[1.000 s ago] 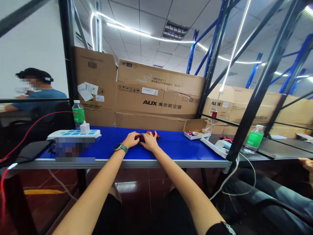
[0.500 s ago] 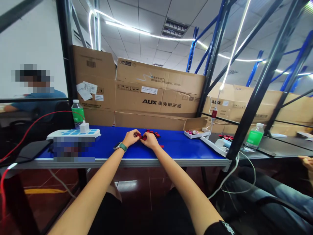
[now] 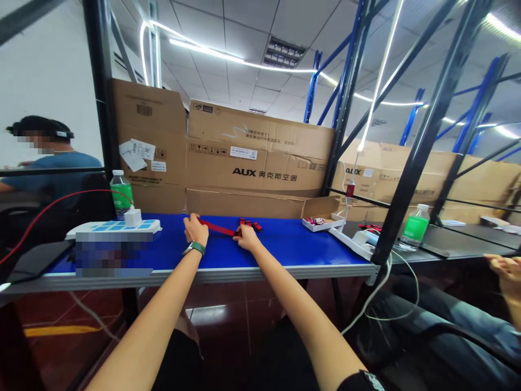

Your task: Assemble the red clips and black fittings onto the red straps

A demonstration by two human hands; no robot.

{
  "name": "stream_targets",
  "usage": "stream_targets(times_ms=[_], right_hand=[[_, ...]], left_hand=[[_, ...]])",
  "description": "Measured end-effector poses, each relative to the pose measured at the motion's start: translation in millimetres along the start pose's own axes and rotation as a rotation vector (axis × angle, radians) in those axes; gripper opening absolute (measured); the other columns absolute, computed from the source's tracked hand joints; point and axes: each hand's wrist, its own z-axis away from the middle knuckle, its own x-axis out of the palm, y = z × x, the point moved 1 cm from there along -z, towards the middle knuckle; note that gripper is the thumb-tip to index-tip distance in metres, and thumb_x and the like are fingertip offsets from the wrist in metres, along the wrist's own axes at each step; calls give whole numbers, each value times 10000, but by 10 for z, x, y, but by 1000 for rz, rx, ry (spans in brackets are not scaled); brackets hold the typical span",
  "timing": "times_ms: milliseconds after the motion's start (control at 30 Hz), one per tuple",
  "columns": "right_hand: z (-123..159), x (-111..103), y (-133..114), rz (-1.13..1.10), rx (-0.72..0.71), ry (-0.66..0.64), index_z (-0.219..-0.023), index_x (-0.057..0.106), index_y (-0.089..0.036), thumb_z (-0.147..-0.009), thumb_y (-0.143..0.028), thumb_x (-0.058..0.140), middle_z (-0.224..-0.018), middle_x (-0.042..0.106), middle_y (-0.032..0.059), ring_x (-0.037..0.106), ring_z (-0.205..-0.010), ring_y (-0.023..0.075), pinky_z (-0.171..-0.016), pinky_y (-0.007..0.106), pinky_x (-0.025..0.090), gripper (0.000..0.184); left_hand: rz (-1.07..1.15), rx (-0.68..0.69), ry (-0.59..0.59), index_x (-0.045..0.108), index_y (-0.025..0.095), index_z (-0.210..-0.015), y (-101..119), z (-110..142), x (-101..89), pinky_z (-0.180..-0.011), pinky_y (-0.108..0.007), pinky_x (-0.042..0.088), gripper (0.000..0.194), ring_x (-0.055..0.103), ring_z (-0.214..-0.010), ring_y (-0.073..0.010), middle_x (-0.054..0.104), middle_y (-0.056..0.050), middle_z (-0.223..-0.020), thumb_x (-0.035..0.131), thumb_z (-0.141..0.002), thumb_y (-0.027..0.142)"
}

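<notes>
A red strap (image 3: 218, 228) is stretched between my two hands, just over the blue tabletop (image 3: 280, 252). My left hand (image 3: 196, 230), with a green-banded watch at the wrist, is closed on the strap's left end. At the other end, my right hand (image 3: 247, 239) pinches the strap close to a small dark part that my fingers mostly cover. Just behind my right hand, several red-and-black strap pieces (image 3: 255, 226) lie together on the tabletop.
On the left stand a white power strip (image 3: 116, 228) with a plugged charger and a green-labelled bottle (image 3: 122, 195). An open white box (image 3: 321, 222) holds small items at right. Cardboard (image 3: 260, 163) walls the back. People sit at both sides.
My left hand has moved left, away from my right hand. The strap, bunched between my fingers before, is now drawn out straight. The view has shifted slightly.
</notes>
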Motion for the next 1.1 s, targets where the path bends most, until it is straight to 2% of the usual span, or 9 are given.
stream_targets(times_ms=[167,367,433,567,633,767,900,1000,1100], right_hand=[[-10,0,0,68,10,-29,-945,691,-147,-856,-227,734,-1023,702,123,641,-1005,228,-890,308,449,127],[33,-113,55,244,69,6,-1078,667,-107,-872,-199,685,-1147,659,191,594,-1100,272,-971,354,410,227],[79,-179,61,314,163,70,-1144,644,-98,-870,-157,630,-1194,632,216,557,-1134,309,-965,403,406,281],[173,-237,-3,391,306,160,-1216,619,-97,-802,-110,607,-1289,564,253,476,-1209,384,-959,492,388,415],[180,-210,-58,405,263,153,-1230,623,-119,-828,-130,578,-1324,546,250,454,-1240,386,-983,518,364,404],[81,-82,-144,444,20,6,-1321,583,-168,-961,-247,453,-1384,550,201,373,-1355,346,-1098,568,255,391],[-60,3,-155,468,23,-176,-1400,511,-175,-1019,-367,373,-1431,545,166,299,-1437,325,-1150,635,143,448],[-97,-12,-165,476,-13,-220,-1335,557,-174,-1021,-332,384,-1388,577,158,412,-1362,299,-1137,595,222,391],[-71,-57,-195,502,-140,-178,-1262,608,-179,-1015,-302,441,-1338,595,153,497,-1261,283,-1083,516,330,322]], left_hand=[[-5,-58,6,567,150,-1151,44,36,-77,-852,-446,509,361,667,-889,-274,503,-176,-1199,564,-805,49],[56,-187,124,438,85,-1303,-16,-25,-142,-914,-477,501,527,629,-1053,-328,524,-214,-1205,540,-793,1],[63,-197,131,475,80,-1272,-54,-55,-142,-912,-481,501,498,620,-1058,-331,560,-203,-1154,529,-783,-2],[39,-82,102,641,107,-1125,-102,-128,-96,-914,-450,501,366,629,-1010,-298,627,-167,-1035,497,-801,20],[39,-13,77,702,118,-1076,-118,-170,-64,-931,-429,494,359,639,-1003,-282,663,-157,-1000,472,-815,28],[51,48,-24,733,138,-1126,-128,-215,-2,-956,-388,485,397,664,-1021,-265,730,-143,-1043,463,-842,80],[-81,-17,-163,689,157,-1229,-64,-128,37,-961,-434,464,408,652,-1095,-305,738,-156,-1108,504,-871,222],[-267,11,-200,695,175,-1185,15,-9,18,-939,-516,425,408,631,-1096,-362,728,-176,-1104,546,-816,261],[-438,92,-288,749,171,-998,73,78,-19,-949,-575,368,315,590,-1122,-410,714,-194,-1122,585,-753,282]])
